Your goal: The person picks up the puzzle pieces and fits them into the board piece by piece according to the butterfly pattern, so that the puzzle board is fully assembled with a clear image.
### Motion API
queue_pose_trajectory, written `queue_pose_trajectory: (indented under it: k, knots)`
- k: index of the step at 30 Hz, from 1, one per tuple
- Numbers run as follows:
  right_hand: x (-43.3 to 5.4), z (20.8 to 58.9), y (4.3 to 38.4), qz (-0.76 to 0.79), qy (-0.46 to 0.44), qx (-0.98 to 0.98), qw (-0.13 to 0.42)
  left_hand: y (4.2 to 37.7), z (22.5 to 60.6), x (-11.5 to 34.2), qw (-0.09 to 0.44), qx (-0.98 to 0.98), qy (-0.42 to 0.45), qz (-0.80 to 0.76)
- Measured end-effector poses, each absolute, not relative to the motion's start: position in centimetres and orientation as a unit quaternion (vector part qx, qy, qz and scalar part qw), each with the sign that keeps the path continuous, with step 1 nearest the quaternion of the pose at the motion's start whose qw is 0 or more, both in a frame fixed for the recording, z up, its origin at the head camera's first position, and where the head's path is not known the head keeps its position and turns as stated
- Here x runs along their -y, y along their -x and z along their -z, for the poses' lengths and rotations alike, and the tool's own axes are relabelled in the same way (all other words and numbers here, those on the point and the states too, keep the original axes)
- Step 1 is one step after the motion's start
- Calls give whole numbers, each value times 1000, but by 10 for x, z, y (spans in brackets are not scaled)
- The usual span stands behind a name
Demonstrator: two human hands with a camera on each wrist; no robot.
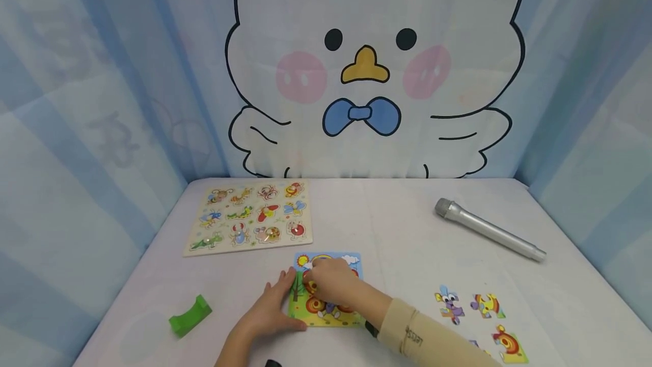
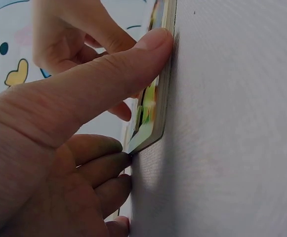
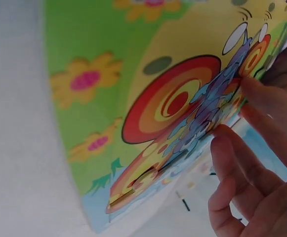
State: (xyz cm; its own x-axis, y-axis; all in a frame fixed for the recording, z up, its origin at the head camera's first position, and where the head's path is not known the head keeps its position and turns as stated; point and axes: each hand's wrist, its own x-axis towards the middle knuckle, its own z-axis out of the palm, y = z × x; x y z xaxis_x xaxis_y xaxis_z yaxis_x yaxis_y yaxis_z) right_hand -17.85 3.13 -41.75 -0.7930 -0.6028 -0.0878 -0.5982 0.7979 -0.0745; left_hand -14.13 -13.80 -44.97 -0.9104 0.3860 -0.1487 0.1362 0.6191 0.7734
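Note:
A small jigsaw puzzle point(image 1: 326, 320) with a butterfly picture lies in the middle of the table. My left hand point(image 1: 271, 306) rests at its left side. The left thumb point(image 2: 154, 39) presses the tray's near edge, while the other fingers point(image 2: 111, 170) lie loosely by its side. Over the picture's left part, my right hand point(image 1: 333, 282) reaches down with bent fingers point(image 3: 259, 163) and pinches a puzzle piece low against the tray. That piece is mostly hidden by the fingers. Beside the right forearm lie several loose puzzle pieces point(image 1: 450, 304).
A wooden insect puzzle board point(image 1: 254, 217) lies at the back left. A silver toy microphone point(image 1: 489, 230) lies at the back right. Near the left edge is a green arched block point(image 1: 191, 316). Curtains point(image 1: 91, 129) surround the white table point(image 1: 387, 220).

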Motion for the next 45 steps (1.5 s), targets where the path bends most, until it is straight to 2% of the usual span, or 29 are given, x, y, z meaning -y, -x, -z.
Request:
queue_pose_trajectory:
  k: [8,19,28,35,45]
  knots:
    - [-51,417,185,147,304,-937,87,143,450,137,154,-885,-146,-414]
    - [-76,415,178,231,278,-928,84,143,451,138,156,-887,-142,-412]
    - [-112,414,171,279,260,-920,91,140,452,135,165,-883,-132,-419]
    - [-149,410,167,285,260,-920,68,141,453,136,167,-885,-125,-417]
    - [-203,408,156,291,232,-926,62,141,451,137,163,-887,-127,-412]
